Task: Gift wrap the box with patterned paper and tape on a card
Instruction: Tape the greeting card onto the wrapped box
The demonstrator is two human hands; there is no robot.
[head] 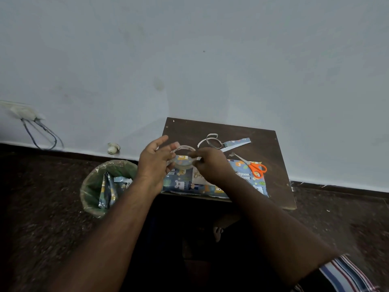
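Above the wrapped box (212, 182), which lies along the near edge of the small dark bench (271, 186), the left hand (154, 163) holds a tape roll (182, 158), its fingers loosely spread around the ring. The right hand (210, 165) pinches the tape end, fingers together. A card (199, 179) lies on the box. Orange scissors (253, 166) rest on the box's right end, paper offcuts (229, 142) toward the bench's far edge. A bin (109, 186) stands on the floor left of the bench.
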